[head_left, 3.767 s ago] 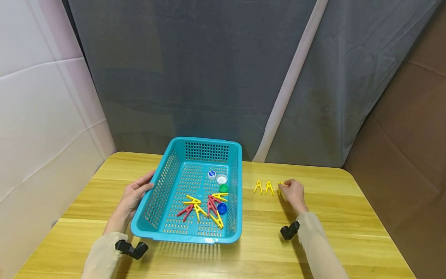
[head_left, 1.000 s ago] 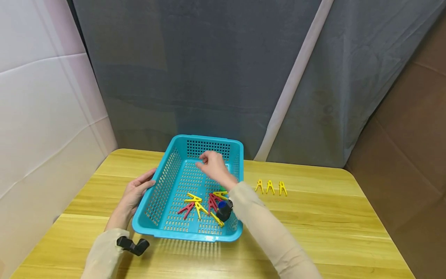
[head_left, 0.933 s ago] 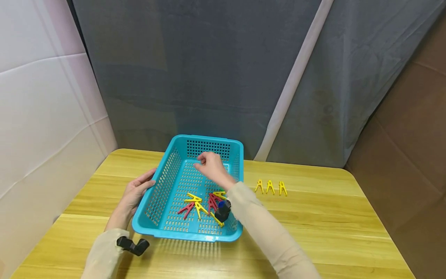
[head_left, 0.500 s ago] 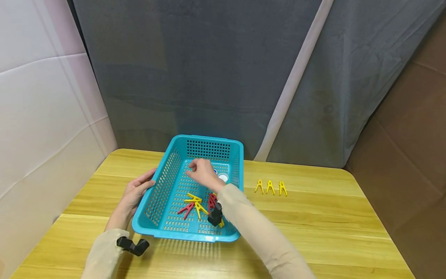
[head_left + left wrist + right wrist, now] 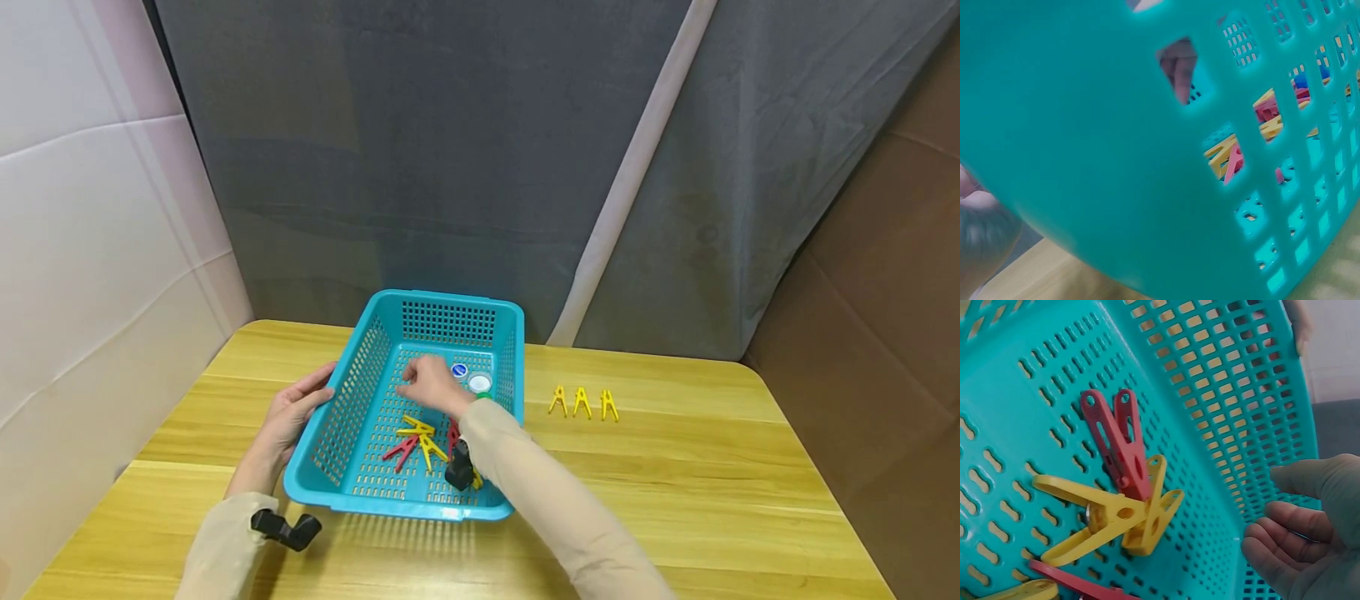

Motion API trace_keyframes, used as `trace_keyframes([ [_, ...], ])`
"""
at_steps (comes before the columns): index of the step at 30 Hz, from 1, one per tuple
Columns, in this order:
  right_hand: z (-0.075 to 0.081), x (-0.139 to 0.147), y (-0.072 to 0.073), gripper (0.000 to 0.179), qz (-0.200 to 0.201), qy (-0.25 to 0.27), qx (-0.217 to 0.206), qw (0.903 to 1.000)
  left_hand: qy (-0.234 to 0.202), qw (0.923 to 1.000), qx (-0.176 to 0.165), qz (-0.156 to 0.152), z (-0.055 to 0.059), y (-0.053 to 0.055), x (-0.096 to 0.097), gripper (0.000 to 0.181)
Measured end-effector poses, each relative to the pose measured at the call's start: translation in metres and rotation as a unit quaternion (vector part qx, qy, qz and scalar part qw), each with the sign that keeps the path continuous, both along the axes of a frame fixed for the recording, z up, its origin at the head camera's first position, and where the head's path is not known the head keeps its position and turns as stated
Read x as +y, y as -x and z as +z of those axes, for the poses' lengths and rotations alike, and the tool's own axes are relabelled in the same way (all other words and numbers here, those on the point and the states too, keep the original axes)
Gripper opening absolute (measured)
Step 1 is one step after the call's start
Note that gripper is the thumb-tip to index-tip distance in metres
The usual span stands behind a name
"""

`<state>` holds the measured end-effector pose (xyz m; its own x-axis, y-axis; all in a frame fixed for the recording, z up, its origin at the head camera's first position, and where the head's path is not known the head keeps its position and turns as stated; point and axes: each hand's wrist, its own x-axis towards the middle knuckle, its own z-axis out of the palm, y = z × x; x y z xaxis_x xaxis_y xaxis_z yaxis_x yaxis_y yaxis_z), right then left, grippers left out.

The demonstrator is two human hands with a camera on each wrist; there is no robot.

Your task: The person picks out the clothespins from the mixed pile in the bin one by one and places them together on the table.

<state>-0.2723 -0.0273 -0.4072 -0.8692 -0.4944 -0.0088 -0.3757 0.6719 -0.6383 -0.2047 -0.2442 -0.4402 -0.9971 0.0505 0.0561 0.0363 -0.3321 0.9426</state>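
Yellow clothespin (image 5: 1124, 512) seen lying on the perforated basket floor, its arms spread; a second yellow clothespin (image 5: 1141, 540) and a red clothespin (image 5: 1132, 469) are grouped with it, touching or overlapping. Right hand (image 5: 433, 385) is held over the basket interior, just beyond this cluster. In the right wrist view the thumb is parted from the loosely bent fingers, a gap is shown between them, and nothing is held.

Blue basket (image 5: 405, 505) is gripped at its left side by the left hand (image 5: 291, 412). To the right of the right hand, a blue-and-white cap (image 5: 459, 371), a white cap (image 5: 480, 382) and part of a green cap (image 5: 483, 396) are noted. A further red clothespin (image 5: 453, 433) and yellow clothespin (image 5: 477, 479) are partly covered by the black wrist device (image 5: 459, 471). Outside the basket, on the table (image 5: 712, 467), three yellow clothespins (image 5: 581, 403) are found stood apart in a row, beside the basket's right wall.

Step in hand, as judged: another yellow clothespin is being reached for, to be added to the row. For the next move, the fingertips would need to be lowered onto one yellow clothespin and pinched at its body, so that it is lifted free without its neighbours being dragged; the basket should be kept steady meanwhile.
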Motion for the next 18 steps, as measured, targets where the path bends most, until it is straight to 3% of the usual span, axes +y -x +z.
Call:
trace_keyframes([
  [12,-0.013,0.003,0.001,0.028,-0.007,0.000,-0.043,0.9991,0.003,1.0000,-0.003,0.002,0.001,0.000,0.001,0.036],
  [18,-0.016,0.001,0.000,0.029,0.010,-0.010,-0.069,0.9975,-0.001,1.0000,0.002,0.003,0.000,0.000,0.001,0.036],
])
